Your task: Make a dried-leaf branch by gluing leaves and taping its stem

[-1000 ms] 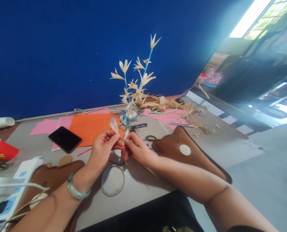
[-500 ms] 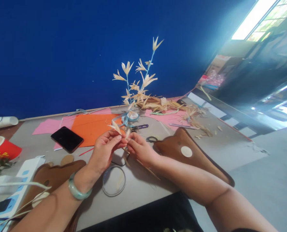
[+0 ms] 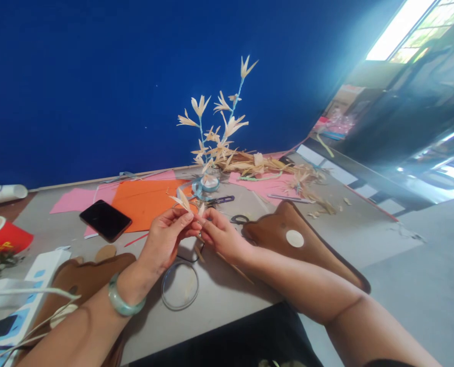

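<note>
Pale dried petals (image 3: 184, 201) rise from between the pinched fingertips of the left hand (image 3: 165, 234) and right hand (image 3: 224, 237), both closed narrowly on them. Beyond the grip are a tape roll (image 3: 210, 184) and dried flowers (image 3: 232, 126); left, a dark-screened phone (image 3: 105, 220); farther left, a red cup (image 3: 16, 237), its yellow lettering unreadable.

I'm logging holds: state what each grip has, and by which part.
The left grip pinches pale petal-like strips by their lower ends. The right grip seems to pinch a small pale piece by its lower end; whether they join is hidden.
</note>
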The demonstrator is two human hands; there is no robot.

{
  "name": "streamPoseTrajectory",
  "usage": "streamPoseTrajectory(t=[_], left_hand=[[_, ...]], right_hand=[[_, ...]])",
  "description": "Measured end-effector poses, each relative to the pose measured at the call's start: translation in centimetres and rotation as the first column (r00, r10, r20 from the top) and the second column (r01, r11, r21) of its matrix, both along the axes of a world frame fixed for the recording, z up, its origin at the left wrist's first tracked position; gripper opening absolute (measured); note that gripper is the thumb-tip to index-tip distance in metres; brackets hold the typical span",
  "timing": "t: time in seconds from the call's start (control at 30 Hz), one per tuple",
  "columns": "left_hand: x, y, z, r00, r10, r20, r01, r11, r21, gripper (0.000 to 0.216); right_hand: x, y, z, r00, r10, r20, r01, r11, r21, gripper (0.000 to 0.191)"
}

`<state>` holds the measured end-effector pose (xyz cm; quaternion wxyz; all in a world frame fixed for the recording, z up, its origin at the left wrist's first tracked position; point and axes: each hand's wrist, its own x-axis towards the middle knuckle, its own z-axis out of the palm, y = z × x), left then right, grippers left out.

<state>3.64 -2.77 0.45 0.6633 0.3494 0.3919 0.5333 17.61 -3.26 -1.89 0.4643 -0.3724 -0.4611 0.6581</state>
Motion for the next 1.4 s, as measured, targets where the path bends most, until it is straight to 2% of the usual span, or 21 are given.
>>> streamPoseTrajectory(t=[0.13, 0.27, 0.47, 0.83, 1.03, 1.4], left_hand=[[-0.1, -0.2, -0.1, 0.997, 0.041, -0.072, -0.037, 0.998, 0.059, 0.024], [-0.2, -0.5, 0.0, 0.976, 0.099, -0.195, -0.071, 0.987, 0.146, 0.026], [0.1, -0.8, -0.1, 0.958, 0.043, -0.284, -0.006, 0.992, 0.127, 0.027], [0.4, -1.0, -0.2, 0.961, -0.037, -0.273, 0.058, 0.996, 0.067, 0.026], [0.5, -1.0, -0.1, 0.972, -0.048, -0.231, 0.060, 0.997, 0.046, 0.023], [0.6, -0.9, 0.1, 0.985, -0.067, -0.160, 0.062, 0.997, -0.036, 0.033]], right_hand=[[0.2, 0.2, 0.1, 0.998, -0.021, 0.056, 0.019, 0.999, 0.040, 0.029], [1.0, 0.6, 1.3, 0.979, -0.157, 0.126, 0.141, 0.982, 0.127, 0.025], [1.7, 1.0, 2.4, 0.974, -0.219, 0.052, 0.211, 0.969, 0.125, 0.022], [1.4, 1.1, 2.3, 0.987, -0.136, -0.083, 0.134, 0.991, -0.026, 0.021], [1.5, 1.1, 2.3, 0.987, -0.129, -0.095, 0.126, 0.991, -0.035, 0.019], [1.4, 1.1, 2.2, 0.987, -0.131, -0.088, 0.126, 0.990, -0.068, 0.020]])
